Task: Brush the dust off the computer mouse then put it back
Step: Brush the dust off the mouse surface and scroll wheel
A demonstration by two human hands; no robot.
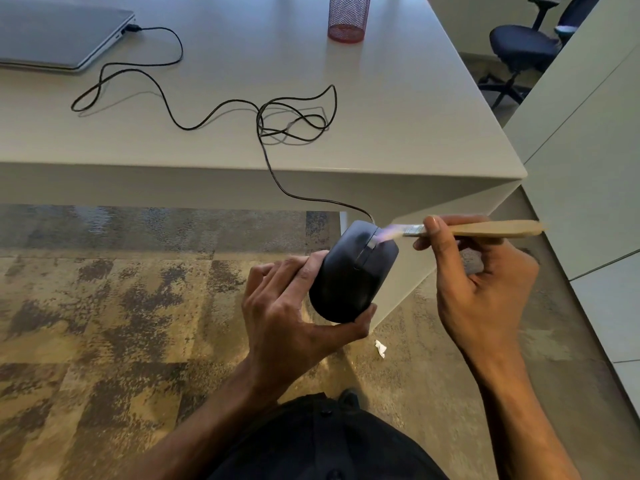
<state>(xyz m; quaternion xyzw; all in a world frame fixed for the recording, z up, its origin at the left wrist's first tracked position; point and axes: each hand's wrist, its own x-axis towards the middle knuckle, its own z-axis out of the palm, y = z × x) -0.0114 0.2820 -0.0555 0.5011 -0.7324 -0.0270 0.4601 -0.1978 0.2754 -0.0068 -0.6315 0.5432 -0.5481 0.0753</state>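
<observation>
My left hand (291, 306) grips a black wired computer mouse (349, 275) from its left side and rear, holding it in the air below the desk's front edge, buttons up. My right hand (478, 282) pinches a small brush with a wooden handle (498, 229) and a metal ferrule. Its blurred bristles touch the mouse's front right, near the scroll wheel. The mouse's black cable (263, 133) runs up over the desk edge, loops across the top and plugs into a closed grey laptop (59, 36).
The white desk (398, 109) fills the upper view, its front edge just above my hands. A red mesh pen cup (347, 17) stands at the back. A black office chair (526, 46) is at far right. A scrap of white paper (380, 348) lies on the patterned carpet.
</observation>
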